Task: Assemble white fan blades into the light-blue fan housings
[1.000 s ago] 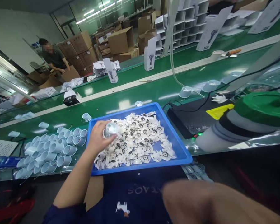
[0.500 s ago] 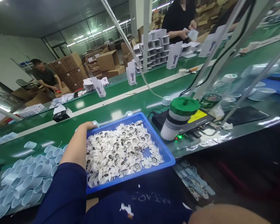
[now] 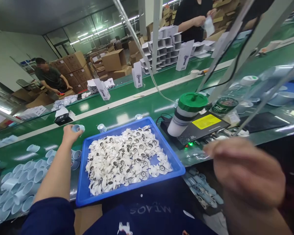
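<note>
My left hand [image 3: 70, 134] is closed around a light blue plastic cylinder [image 3: 78, 128], above the green conveyor belt and beyond the tray's far left corner. Beside it, a similar small cylinder [image 3: 102, 128] stands at the tray's far edge. The blue tray [image 3: 78, 186] is filled with white fan blades [image 3: 122, 160], many with dark round centres. My right hand [image 3: 250, 173] is raised at the right, close to the camera and blurred. Its fingers are curled and pinched together; whatever may be between them does not show.
Light blue cylinders [image 3: 26, 182] lie heaped on the left. A green-lidded jar [image 3: 183, 114] stands by a black box [image 3: 210, 125] with a yellow label, right of the tray. White cartons [image 3: 161, 49] are stacked across the belt, near a co-worker [image 3: 189, 24]. Slanted poles cross the right side.
My left hand has moved left, away from the tray, and now shows the cylinder in its grip. My right hand has come up into view, where only a forearm showed before.
</note>
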`<state>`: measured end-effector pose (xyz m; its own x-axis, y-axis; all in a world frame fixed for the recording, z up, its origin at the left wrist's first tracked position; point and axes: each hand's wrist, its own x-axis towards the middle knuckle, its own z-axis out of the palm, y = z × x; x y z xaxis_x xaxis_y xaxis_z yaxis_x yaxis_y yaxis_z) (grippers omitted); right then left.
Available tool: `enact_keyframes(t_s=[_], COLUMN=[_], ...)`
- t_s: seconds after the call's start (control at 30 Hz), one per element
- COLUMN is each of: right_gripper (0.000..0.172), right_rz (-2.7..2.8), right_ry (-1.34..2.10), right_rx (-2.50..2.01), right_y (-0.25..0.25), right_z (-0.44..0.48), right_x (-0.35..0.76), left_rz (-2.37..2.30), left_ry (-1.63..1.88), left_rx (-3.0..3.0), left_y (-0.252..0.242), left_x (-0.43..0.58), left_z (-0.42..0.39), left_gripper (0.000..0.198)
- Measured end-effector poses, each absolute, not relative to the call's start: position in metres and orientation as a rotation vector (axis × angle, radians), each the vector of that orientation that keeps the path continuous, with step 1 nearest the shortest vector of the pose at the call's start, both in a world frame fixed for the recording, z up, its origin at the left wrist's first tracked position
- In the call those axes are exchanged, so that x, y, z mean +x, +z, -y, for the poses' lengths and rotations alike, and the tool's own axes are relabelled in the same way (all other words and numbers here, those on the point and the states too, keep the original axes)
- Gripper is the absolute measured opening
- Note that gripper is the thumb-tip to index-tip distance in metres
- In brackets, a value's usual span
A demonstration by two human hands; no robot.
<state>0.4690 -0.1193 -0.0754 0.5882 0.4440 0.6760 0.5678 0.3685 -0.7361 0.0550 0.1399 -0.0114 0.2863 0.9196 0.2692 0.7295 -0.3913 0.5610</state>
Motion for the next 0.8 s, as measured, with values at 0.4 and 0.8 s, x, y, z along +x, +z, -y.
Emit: enact_keyframes(t_s=[0.4,0.8], right_gripper=[0.056,0.048], right_rz=[0.654,0.897], right_ry=[0.393,1.34], right_rx=[-1.074,-0.425], right_y=[-0.107,-0.011], right_z=[0.047,0.045], right_x=[0.494,0.327], left_rz=[-0.769,-0.739], left_ry=[1.29,0.704], left_rx=[1.734,2.295], left_y=[-0.089,-0.059], left_x=[0.053,0.161], left_z=[0.013,0.048], left_gripper=[0.06,0.033])
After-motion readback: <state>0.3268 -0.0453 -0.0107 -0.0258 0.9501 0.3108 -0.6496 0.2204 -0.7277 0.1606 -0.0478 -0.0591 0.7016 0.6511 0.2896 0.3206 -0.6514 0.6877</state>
